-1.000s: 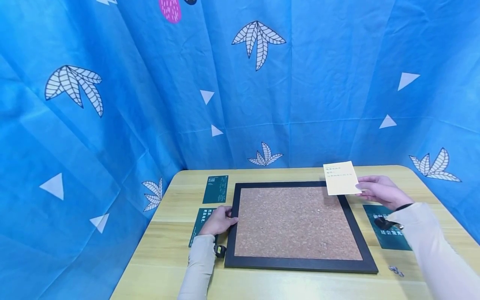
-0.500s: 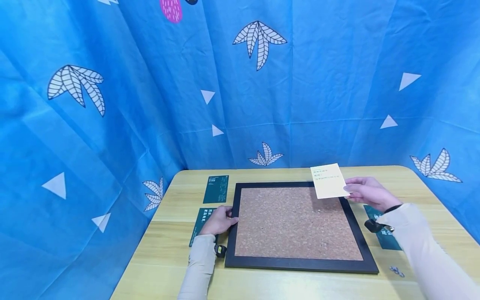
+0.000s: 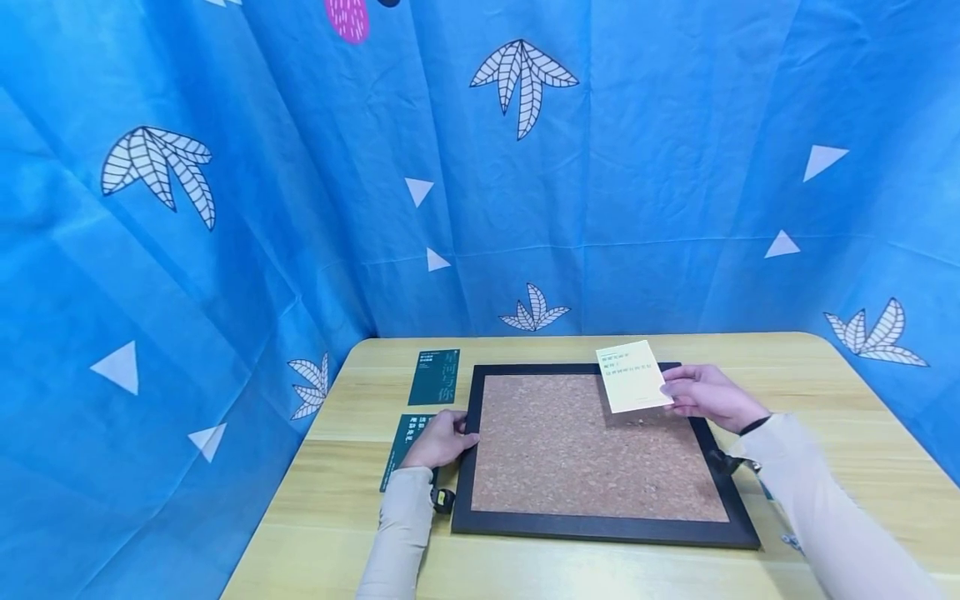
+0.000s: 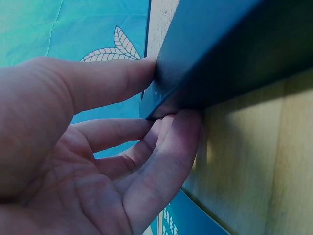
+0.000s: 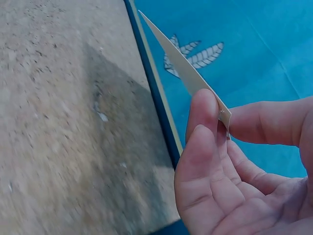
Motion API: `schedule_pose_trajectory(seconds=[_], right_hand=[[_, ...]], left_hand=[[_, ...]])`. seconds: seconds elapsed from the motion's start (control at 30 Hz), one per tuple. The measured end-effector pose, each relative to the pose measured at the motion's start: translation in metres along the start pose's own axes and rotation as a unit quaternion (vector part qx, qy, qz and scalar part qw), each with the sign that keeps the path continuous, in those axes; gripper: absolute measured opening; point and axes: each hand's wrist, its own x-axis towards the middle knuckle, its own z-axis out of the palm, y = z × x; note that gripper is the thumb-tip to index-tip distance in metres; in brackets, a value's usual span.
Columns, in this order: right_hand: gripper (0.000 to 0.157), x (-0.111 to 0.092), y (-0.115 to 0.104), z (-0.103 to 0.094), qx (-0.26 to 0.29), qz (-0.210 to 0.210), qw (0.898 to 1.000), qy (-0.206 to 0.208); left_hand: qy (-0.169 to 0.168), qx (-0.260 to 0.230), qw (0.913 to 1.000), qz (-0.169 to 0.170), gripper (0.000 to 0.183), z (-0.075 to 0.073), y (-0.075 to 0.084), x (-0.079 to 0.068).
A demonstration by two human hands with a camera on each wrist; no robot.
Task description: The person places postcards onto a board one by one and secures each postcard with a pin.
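A black-framed cork board (image 3: 585, 454) lies on the wooden table. My left hand (image 3: 437, 440) grips its left edge, thumb (image 4: 117, 83) on the top of the frame and fingers curled against its outer side. My right hand (image 3: 708, 394) pinches a cream card (image 3: 634, 377) by its lower right corner, between the thumb and fingertips. The card has a few lines of print and is tilted above the board's upper right part. Its shadow falls on the cork, as the right wrist view also shows.
A dark green printed card (image 3: 434, 377) lies at the back left of the table. Another green card (image 3: 397, 454) is partly under my left hand. Small metallic pieces (image 3: 791, 542) lie beside my right sleeve. A blue patterned curtain (image 3: 645, 167) hangs behind the table.
My right hand has moved left and slightly toward me, bringing the cream card from the board's top right corner over the cork. My left hand stays on the frame.
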Motion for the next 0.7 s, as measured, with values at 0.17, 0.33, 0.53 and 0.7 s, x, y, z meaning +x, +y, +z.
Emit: schedule_pose_trajectory(seconds=[0.17, 0.33, 0.53, 0.7], right_hand=[[0.056, 0.005, 0.0, 0.012, -0.002, 0.0, 1.0, -0.014], [0.052, 0.007, 0.001, 0.023, 0.002, -0.006, 1.0, -0.027], [0.05, 0.009, 0.003, 0.034, -0.011, -0.009, 0.999, -0.04], [0.048, 0.011, 0.006, 0.042, -0.023, -0.019, 0.998, -0.049]], left_hand=[[0.0, 0.0, 1.0, 0.002, 0.039, -0.001, 0.0, 0.0], [0.003, 0.005, 1.0, 0.003, 0.038, -0.001, 0.0, 0.0], [0.002, 0.006, 1.0, 0.002, 0.043, -0.001, -0.001, -0.001], [0.001, 0.002, 1.0, 0.004, 0.037, 0.0, -0.002, 0.0]])
